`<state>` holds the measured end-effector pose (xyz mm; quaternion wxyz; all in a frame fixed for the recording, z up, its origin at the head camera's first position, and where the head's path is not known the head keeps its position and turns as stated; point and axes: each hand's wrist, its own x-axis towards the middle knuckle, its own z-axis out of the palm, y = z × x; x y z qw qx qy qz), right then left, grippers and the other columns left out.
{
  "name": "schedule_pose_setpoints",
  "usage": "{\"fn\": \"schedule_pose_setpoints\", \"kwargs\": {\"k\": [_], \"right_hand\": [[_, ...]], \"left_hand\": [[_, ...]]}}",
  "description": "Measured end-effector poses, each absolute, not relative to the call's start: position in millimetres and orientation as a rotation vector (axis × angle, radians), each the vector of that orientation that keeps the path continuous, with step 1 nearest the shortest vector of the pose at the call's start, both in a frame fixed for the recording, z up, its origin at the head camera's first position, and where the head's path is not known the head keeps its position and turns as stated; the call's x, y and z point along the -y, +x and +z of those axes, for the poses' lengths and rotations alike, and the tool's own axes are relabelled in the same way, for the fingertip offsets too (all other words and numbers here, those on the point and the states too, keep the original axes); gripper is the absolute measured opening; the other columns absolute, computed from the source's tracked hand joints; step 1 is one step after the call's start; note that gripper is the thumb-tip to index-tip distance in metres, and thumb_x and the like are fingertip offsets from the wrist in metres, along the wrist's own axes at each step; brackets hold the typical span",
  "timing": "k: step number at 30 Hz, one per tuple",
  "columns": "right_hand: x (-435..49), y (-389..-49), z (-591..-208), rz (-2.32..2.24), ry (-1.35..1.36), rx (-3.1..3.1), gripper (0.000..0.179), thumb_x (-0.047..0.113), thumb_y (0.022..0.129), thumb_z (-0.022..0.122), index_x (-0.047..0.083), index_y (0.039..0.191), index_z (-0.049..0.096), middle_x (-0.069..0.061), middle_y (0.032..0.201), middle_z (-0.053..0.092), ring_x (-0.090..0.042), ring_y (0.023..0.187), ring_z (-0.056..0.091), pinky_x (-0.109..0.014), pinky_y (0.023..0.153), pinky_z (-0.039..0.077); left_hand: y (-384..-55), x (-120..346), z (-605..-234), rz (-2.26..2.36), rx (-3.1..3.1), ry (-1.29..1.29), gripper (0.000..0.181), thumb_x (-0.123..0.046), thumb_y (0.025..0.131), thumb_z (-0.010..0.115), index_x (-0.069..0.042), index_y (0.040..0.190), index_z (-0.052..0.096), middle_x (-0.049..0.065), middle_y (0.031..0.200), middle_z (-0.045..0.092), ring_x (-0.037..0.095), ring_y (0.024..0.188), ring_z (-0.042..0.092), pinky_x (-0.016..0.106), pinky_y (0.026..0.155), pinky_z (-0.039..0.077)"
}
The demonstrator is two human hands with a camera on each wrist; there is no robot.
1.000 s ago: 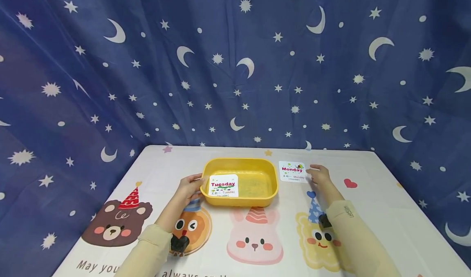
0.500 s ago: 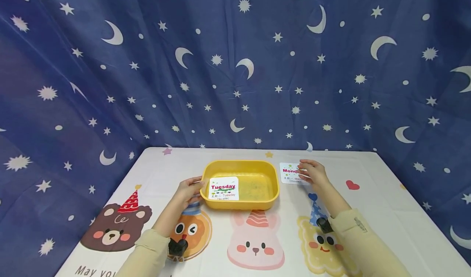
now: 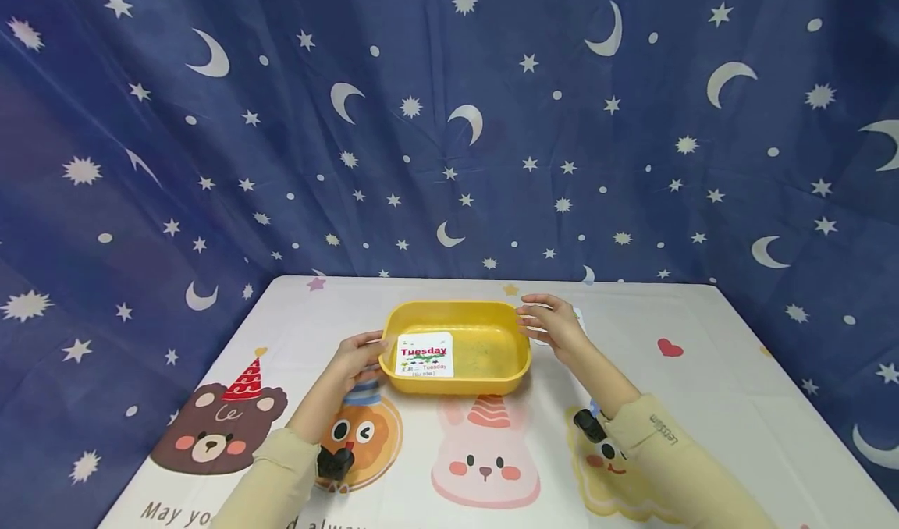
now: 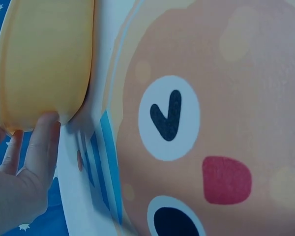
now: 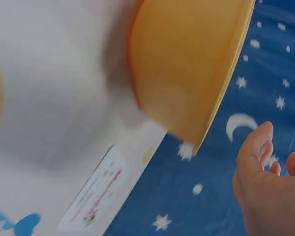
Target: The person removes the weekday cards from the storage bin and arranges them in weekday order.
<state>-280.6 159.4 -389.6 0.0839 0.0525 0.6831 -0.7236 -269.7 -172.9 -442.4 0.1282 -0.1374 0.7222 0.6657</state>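
The left hand (image 3: 356, 360) rests its nearly straight fingers against the outside of the tray's left end; the right hand (image 3: 557, 328), loosely bent and empty, hangs just off the other end. The yellow tray (image 3: 456, 386), at lower centre of the head view, is shallow and glossy, with rounded corners. In its left half lies a white "Tuesday" card (image 3: 424, 355), lettered in pinkish red. A second white card (image 5: 96, 191) lies at lower left of the right wrist view.
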Motion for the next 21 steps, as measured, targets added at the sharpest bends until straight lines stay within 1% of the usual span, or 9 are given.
{"fn": "schedule_pose_setpoints", "kwargs": {"k": [5,10,14,18,20,21], "right_hand": [[-130,-281,-394,-2.046,0.103,-2.066,0.033,0.004,0.094,0.053,-0.009,0.124,0.049,-0.007,0.093,0.065,-0.011,0.075,0.066,-0.029,0.074,0.060],[-107,-282,-400,-1.933,0.058,-2.081,0.032,0.005,0.094,0.052,-0.007,0.123,0.051,-0.014,0.101,0.064,-0.012,0.074,0.065,-0.033,0.079,0.059],[-95,-284,-404,-1.899,0.070,-2.104,0.031,0.005,0.093,0.054,-0.008,0.122,0.053,-0.015,0.100,0.066,-0.018,0.077,0.067,-0.036,0.081,0.059],[-87,-285,-411,-1.845,0.114,-2.107,0.033,0.006,0.093,0.054,-0.008,0.123,0.053,-0.016,0.102,0.065,-0.027,0.087,0.068,-0.041,0.088,0.056],[-83,-285,-414,-1.821,0.138,-2.104,0.033,0.006,0.093,0.055,-0.007,0.123,0.054,-0.016,0.104,0.065,-0.029,0.090,0.067,-0.041,0.089,0.055],[-81,-285,-416,-1.808,0.137,-2.109,0.032,0.006,0.093,0.055,-0.007,0.122,0.054,-0.017,0.106,0.065,-0.029,0.090,0.067,-0.040,0.088,0.056]], "left_hand": [[-269,174,-441,1.939,-2.094,-0.379,0.045,-0.010,0.096,0.053,0.001,0.138,0.042,0.027,0.128,0.054,0.010,0.076,0.066,0.026,0.068,0.060],[-269,176,-440,1.928,-2.106,-0.407,0.046,-0.010,0.095,0.053,0.000,0.139,0.042,0.027,0.129,0.053,0.010,0.078,0.066,0.025,0.067,0.060],[-270,175,-439,1.934,-2.113,-0.409,0.046,-0.011,0.095,0.054,-0.001,0.138,0.043,0.027,0.126,0.055,0.012,0.080,0.066,0.026,0.069,0.060],[-271,173,-440,1.943,-2.100,-0.396,0.045,-0.010,0.095,0.053,0.000,0.138,0.043,0.027,0.126,0.054,0.013,0.080,0.066,0.027,0.070,0.060],[-271,173,-441,1.941,-2.096,-0.398,0.045,-0.009,0.096,0.053,0.001,0.138,0.042,0.028,0.127,0.054,0.012,0.080,0.066,0.027,0.069,0.060],[-271,173,-441,1.944,-2.094,-0.402,0.045,-0.009,0.096,0.053,0.000,0.138,0.043,0.028,0.126,0.054,0.012,0.080,0.066,0.027,0.069,0.060]]}}
